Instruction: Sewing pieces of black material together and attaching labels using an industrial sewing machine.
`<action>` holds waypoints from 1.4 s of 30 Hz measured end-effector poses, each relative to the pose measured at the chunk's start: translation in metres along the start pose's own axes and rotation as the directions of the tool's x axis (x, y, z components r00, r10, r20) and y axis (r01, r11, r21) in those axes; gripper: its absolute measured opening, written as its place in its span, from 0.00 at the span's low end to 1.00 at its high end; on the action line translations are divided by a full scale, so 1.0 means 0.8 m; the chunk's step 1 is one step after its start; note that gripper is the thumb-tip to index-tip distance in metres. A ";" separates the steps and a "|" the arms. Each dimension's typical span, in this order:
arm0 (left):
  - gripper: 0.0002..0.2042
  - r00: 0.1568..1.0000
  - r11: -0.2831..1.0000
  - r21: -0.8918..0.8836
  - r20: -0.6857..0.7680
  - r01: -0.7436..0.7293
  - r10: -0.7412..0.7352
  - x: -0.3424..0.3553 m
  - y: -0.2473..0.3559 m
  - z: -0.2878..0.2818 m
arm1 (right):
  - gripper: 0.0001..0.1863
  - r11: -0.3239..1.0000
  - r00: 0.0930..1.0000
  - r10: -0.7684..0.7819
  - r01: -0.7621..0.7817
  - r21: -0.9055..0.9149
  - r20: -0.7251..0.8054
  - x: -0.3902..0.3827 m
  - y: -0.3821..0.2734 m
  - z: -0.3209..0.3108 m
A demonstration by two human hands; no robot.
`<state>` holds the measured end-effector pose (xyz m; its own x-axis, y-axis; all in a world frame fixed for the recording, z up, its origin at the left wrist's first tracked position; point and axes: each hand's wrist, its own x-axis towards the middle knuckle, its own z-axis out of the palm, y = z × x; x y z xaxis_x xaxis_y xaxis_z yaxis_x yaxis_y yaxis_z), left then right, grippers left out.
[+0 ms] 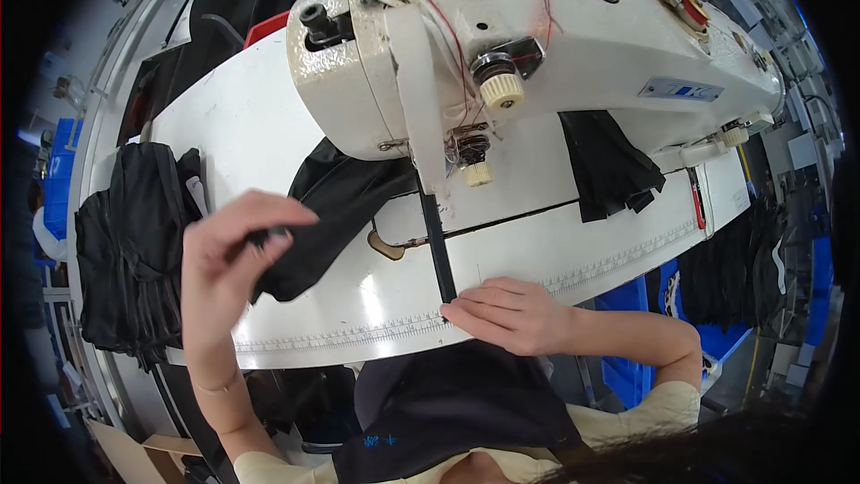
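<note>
A narrow black fabric strip point(435, 246) runs from under the head of the white sewing machine point(502, 0) toward me. My right hand point(511, 315) lies low over the table's front edge, its fingers closed on the strip's near end. Off to the left, my left hand point(224, 260) is raised above the table with its fingers curled. A small dark thing shows between them, too little of it to name. Beyond that hand a black fabric piece point(345, 202) spreads on the table, its far edge reaching under the machine head.
Stacked black fabric pieces point(134, 246) fill the table's left side. More folded black cloth point(605, 166) lies under the machine arm. A printed ruler scale point(358, 333) follows the table's front edge. Black pieces point(730, 269) hang at right, near a blue bin point(624, 363).
</note>
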<state>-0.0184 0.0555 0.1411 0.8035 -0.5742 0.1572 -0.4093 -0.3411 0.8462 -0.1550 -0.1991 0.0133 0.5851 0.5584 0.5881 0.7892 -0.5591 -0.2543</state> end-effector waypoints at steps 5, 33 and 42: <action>0.17 0.954 0.898 0.338 0.200 -0.282 0.224 -0.035 0.020 0.054 | 0.15 0.996 1.000 -0.023 0.024 -0.088 0.011 -0.002 0.000 -0.001; 0.15 0.801 0.597 0.535 0.354 -0.597 0.483 -0.087 -0.042 0.165 | 0.14 0.999 0.994 0.046 -0.043 -0.023 0.103 -0.020 -0.012 0.000; 0.16 0.804 0.637 0.491 0.366 -0.594 0.468 -0.060 -0.040 0.148 | 0.16 0.999 0.980 0.040 -0.038 -0.017 0.193 0.001 0.004 -0.009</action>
<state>-0.0948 0.0060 0.0463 0.2964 -0.8938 0.3366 -0.9505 -0.2414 0.1959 -0.1533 -0.2045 0.0185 0.6414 0.6432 0.4182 0.7633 -0.5902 -0.2629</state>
